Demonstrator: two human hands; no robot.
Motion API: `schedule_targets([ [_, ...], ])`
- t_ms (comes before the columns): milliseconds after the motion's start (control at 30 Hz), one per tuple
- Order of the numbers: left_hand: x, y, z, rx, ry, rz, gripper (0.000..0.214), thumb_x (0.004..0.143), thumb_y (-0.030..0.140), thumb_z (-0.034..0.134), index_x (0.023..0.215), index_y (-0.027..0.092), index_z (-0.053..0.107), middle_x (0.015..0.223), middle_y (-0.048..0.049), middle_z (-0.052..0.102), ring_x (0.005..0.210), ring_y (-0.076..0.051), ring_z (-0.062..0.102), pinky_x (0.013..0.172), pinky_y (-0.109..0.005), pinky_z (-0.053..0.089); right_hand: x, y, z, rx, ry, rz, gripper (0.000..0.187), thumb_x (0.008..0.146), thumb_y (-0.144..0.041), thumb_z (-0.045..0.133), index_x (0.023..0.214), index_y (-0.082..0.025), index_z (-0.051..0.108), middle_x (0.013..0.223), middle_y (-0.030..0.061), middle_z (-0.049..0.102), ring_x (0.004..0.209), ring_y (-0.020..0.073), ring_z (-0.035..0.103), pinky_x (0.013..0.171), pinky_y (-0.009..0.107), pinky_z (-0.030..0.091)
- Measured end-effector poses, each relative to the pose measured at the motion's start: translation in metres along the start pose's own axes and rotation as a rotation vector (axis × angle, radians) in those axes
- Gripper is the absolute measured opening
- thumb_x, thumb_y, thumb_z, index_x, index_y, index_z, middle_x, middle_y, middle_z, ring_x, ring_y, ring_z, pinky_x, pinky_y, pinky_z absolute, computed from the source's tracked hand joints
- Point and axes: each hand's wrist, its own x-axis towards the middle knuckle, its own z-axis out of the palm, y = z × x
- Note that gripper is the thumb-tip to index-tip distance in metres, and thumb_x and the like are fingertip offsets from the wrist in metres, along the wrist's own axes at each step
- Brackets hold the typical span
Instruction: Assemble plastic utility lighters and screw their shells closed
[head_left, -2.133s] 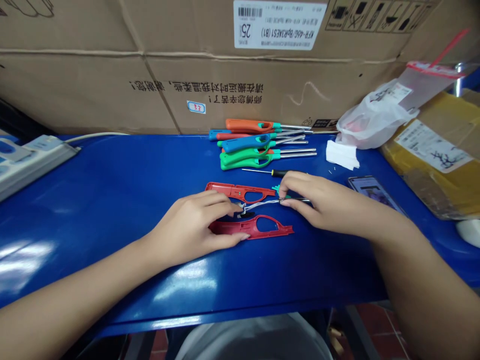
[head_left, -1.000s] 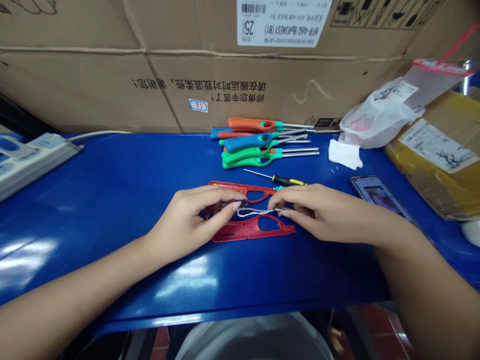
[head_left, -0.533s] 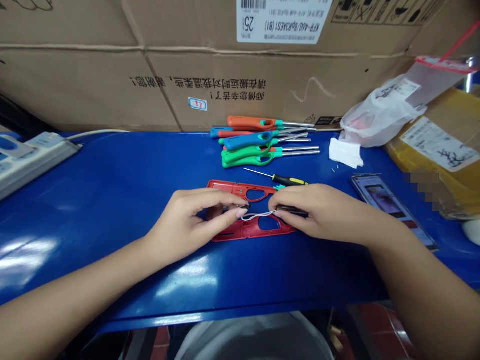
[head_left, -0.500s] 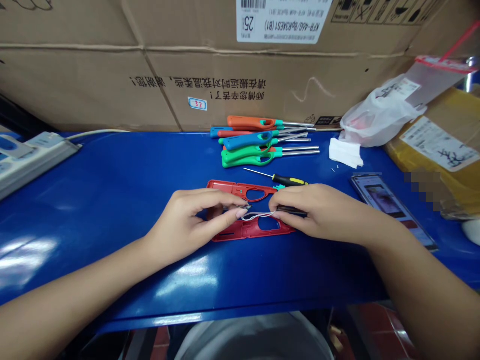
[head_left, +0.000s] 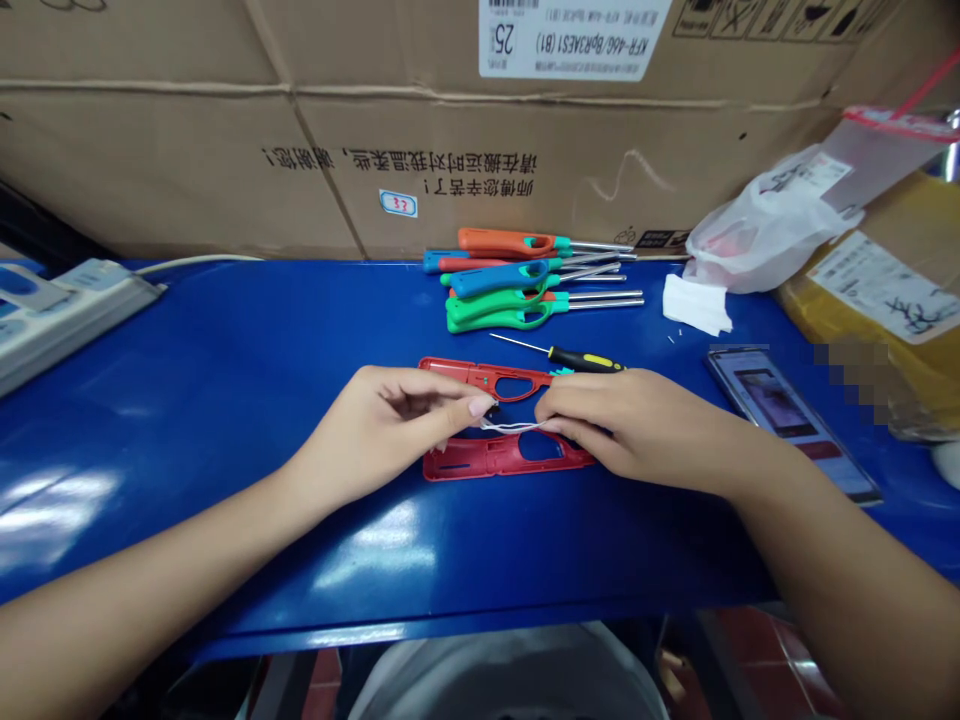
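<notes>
My left hand (head_left: 397,420) pinches a small dark part (head_left: 493,410) between thumb and fingers, most of it covered. Thin white wires (head_left: 514,428) run from it to my right hand (head_left: 630,425), whose thumb and fingertips are closed on their other end. Whatever else sits inside the right hand is hidden. Below the hands lie two red lighter shell halves, an upper one (head_left: 487,374) and a lower one (head_left: 469,460), both with their hollow side up. Just beyond my right fingers rests a screwdriver (head_left: 585,359) with a black and yellow handle, beside a small teal piece (head_left: 561,371).
Several long-necked lighters (head_left: 502,310) are piled at the back against a large cardboard box (head_left: 187,170). A power strip (head_left: 67,310) stands at left. On the right are a phone (head_left: 787,420), folded tissue (head_left: 697,303), a plastic bag (head_left: 757,230) and a taped parcel (head_left: 900,290).
My left thumb and fingers have closed further over the small part, covering more of it. The dark piece seen under my right hand is now out of sight. The view has shifted slightly.
</notes>
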Motion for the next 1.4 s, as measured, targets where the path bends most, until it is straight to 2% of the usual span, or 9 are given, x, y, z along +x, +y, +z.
schedule_targets([
  [100,0.0007,0.0018,0.0,-0.064,-0.009,-0.017,0.014,0.079,0.019,0.081,0.092,0.024,0.086,0.078,-0.0001,0.082,0.054,-0.006,0.063,0.05,-0.011,0.048,-0.0006,-0.0014,0.0005,-0.027,0.016,0.016,0.024,0.107,-0.034,0.045,0.1,-0.023,0.064,0.099,-0.0003,0.07,0.085,0.0155,0.063,0.072,0.03,0.042],
  [233,-0.001,0.0017,0.001,-0.063,0.005,-0.06,0.01,0.082,0.024,0.08,0.09,0.023,0.086,0.07,0.0005,0.079,0.049,-0.005,0.058,0.048,-0.01,0.047,-0.0004,-0.003,0.0027,-0.074,0.056,0.013,0.018,0.103,-0.036,0.055,0.095,-0.022,0.063,0.092,-0.0019,0.07,0.077,0.0136,0.062,0.066,0.028,0.039],
  [400,-0.0018,-0.0006,0.0007,0.01,0.009,-0.063,0.012,0.084,0.03,0.079,0.089,0.021,0.086,0.075,-0.0023,0.081,0.051,-0.006,0.06,0.05,-0.012,0.05,0.0005,-0.0034,0.006,-0.136,0.129,-0.023,0.029,0.107,-0.037,0.047,0.092,-0.022,0.067,0.085,-0.0022,0.071,0.075,0.0119,0.063,0.063,0.028,0.037],
  [533,-0.0017,-0.0023,-0.0008,0.047,0.007,-0.033,0.018,0.085,0.035,0.078,0.087,0.019,0.085,0.074,-0.0039,0.08,0.05,-0.008,0.06,0.049,-0.015,0.051,-0.0001,-0.0031,0.0059,-0.156,0.132,-0.04,0.03,0.108,-0.034,0.044,0.102,-0.022,0.071,0.092,0.0001,0.074,0.083,0.0135,0.067,0.066,0.028,0.039],
  [667,-0.002,-0.0037,-0.0011,0.065,0.002,-0.012,0.022,0.086,0.039,0.077,0.084,0.018,0.084,0.073,-0.005,0.08,0.049,-0.009,0.059,0.048,-0.017,0.05,0.0001,-0.0039,0.0067,-0.151,0.163,-0.013,0.022,0.106,-0.033,0.05,0.111,-0.023,0.069,0.102,0.0012,0.076,0.087,0.0146,0.068,0.067,0.027,0.041],
  [800,-0.0016,-0.0041,-0.0006,0.062,-0.002,-0.012,0.023,0.086,0.04,0.077,0.083,0.018,0.084,0.072,-0.0047,0.079,0.048,-0.009,0.059,0.048,-0.017,0.051,0.0009,-0.0053,0.0085,-0.122,0.201,-0.012,0.02,0.105,-0.031,0.052,0.106,-0.021,0.069,0.102,0.0024,0.075,0.087,0.0154,0.068,0.07,0.027,0.044],
  [933,-0.0009,-0.0034,-0.0008,0.072,-0.006,-0.018,0.025,0.086,0.041,0.077,0.081,0.018,0.084,0.07,-0.0043,0.078,0.048,-0.009,0.058,0.047,-0.016,0.05,0.0016,-0.005,0.0087,-0.058,0.158,-0.04,0.023,0.105,-0.024,0.049,0.104,-0.02,0.071,0.104,0.0044,0.076,0.091,0.016,0.07,0.079,0.028,0.048],
  [1100,-0.0008,-0.0024,-0.0007,0.071,-0.011,-0.036,0.028,0.086,0.041,0.077,0.074,0.017,0.082,0.065,-0.0037,0.076,0.047,-0.008,0.058,0.048,-0.015,0.05,0.0003,-0.0033,0.0086,-0.166,0.126,-0.066,0.027,0.105,-0.023,0.047,0.107,-0.019,0.073,0.107,0.0057,0.078,0.094,0.0192,0.074,0.077,0.03,0.053],
  [1400,0.0002,-0.0009,-0.0013,0.048,0.027,-0.026,0.02,0.087,0.036,0.076,0.081,0.019,0.084,0.056,-0.0005,0.071,0.051,-0.011,0.063,0.052,-0.017,0.054,-0.0034,-0.002,0.0061,-0.232,0.197,-0.103,0.035,0.107,-0.023,0.044,0.126,-0.018,0.072,0.128,0.0061,0.076,0.118,0.0226,0.073,0.088,0.034,0.062],
])
